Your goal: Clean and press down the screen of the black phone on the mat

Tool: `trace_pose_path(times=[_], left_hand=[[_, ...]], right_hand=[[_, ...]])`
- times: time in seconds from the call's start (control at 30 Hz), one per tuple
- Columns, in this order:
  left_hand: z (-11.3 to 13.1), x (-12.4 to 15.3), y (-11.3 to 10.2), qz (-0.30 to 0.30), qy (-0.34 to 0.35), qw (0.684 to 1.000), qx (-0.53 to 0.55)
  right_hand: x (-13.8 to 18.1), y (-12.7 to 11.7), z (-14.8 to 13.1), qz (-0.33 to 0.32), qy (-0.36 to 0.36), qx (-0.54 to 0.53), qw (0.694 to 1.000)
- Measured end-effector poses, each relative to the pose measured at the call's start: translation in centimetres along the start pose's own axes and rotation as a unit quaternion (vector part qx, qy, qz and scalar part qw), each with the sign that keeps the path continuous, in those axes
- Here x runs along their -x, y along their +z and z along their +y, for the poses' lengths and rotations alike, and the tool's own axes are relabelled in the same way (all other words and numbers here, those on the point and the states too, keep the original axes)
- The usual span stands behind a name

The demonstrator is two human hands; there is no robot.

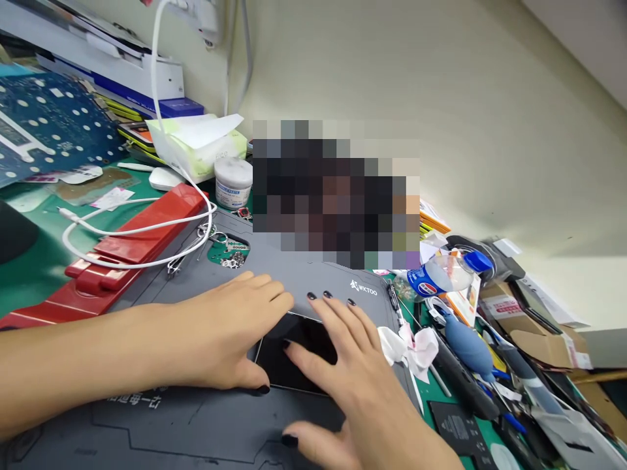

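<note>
A dark phone (300, 356) lies flat, screen up, on a grey work mat (206, 418). My left hand (220, 333) rests palm down over the phone's left end, fingers stretched out together, thumb at its lower left corner. My right hand (343, 365) lies flat over the phone's right part with fingers spread, nails dark, thumb down on the mat. Neither hand grips anything.
A red plastic holder (132, 251) and a looped white cable (147, 225) sit at left. Tissue pack (206, 147) and white jar (234, 183) stand behind the mat. Right of it: crumpled tissue (411, 346), plastic bottle (448, 274), blue air blower (465, 343), tools and boxes.
</note>
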State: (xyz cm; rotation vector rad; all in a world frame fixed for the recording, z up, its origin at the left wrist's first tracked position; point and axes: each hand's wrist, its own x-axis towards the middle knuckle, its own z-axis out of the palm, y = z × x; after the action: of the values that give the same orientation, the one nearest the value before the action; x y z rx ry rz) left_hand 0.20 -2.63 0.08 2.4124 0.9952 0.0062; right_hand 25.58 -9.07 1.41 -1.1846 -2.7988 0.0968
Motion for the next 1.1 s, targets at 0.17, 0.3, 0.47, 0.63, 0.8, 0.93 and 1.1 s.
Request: trace_pose_path(times=[0.17, 0.3, 0.47, 0.63, 0.8, 0.93, 1.1], left_hand=[[-0.1, 0.1, 0.2, -0.004, -0.005, 1.0, 0.002], [-0.2, 0.1, 0.5, 0.011, 0.005, 1.0, 0.011], [-0.3, -0.1, 0.5, 0.009, 0.002, 1.0, 0.015], [0.1, 0.0, 0.0, -0.018, -0.014, 1.0, 0.011], [0.2, 0.1, 0.0, -0.014, -0.011, 1.0, 0.007], [0.1, -0.1, 0.1, -0.011, -0.006, 1.0, 0.007], [0.1, 0.0, 0.2, 0.009, -0.005, 1.0, 0.013]], right_hand=[[-0.6, 0.6, -0.1, 0.055, 0.008, 0.02, 0.998], [-0.5, 1.1, -0.2, 0.053, -0.021, 0.008, 0.998], [-0.6, 1.2, -0.4, 0.064, -0.02, 0.019, 0.998], [-0.7, 1.2, -0.5, 0.068, 0.008, 0.021, 0.997], [-1.0, 1.4, -0.8, 0.045, -0.003, 0.006, 0.999], [-1.3, 1.5, -1.1, 0.024, 0.005, -0.013, 1.0], [-1.6, 1.4, -1.3, 0.008, 0.027, -0.024, 0.999]])
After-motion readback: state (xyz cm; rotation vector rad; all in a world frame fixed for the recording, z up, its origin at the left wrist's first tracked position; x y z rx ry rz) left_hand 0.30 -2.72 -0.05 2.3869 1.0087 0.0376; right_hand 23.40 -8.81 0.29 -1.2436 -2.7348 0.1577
